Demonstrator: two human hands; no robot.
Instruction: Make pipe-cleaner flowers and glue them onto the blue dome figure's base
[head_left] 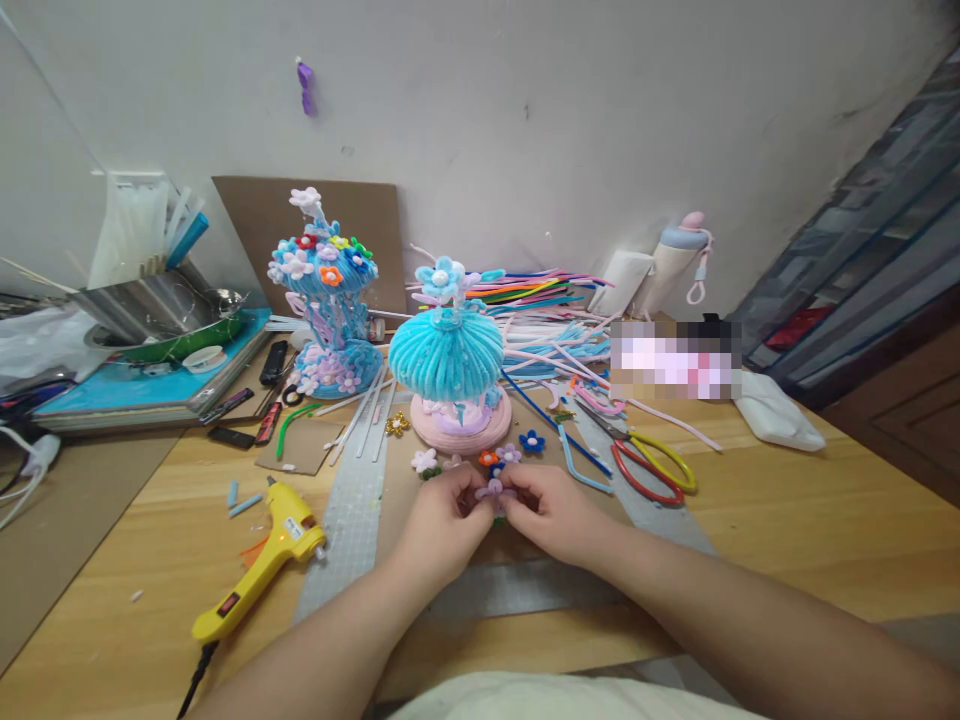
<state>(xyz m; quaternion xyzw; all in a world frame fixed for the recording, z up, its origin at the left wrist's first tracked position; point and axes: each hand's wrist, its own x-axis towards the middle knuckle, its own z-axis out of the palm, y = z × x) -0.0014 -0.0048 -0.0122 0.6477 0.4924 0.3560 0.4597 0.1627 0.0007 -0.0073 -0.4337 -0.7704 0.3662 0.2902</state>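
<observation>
Lilac flwr (pixel 494 489) — btwn L hand (pixel 448 515), R hand (pixel 553 512)

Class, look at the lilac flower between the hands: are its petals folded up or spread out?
Spread out: the lilac flower shows petals fanning to different sides, between the left hand and right hand.

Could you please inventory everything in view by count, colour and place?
Table: 1, light brown, beneath
Glue gun: 1, yellow, left
Scissors: 1 pair, red/yellow handles, right
Domed craft: 1, turquoise/pink, centre
Flowered craft: 1, mostly blue, behind left
Loose flowers: several, multicoloured, around centre
Pipe cleaners: many, multicoloured, behind
Cardboard: several, brown, left and centre
Metal pot: 1, silver, far left
Bottle: 1, pale, back right
Packet: 1, white, far right
Hanging object: 1, purple, wall
Held flower: 1, lilac, front centre
Left hand, right hand: 2, bare, front centre
</observation>
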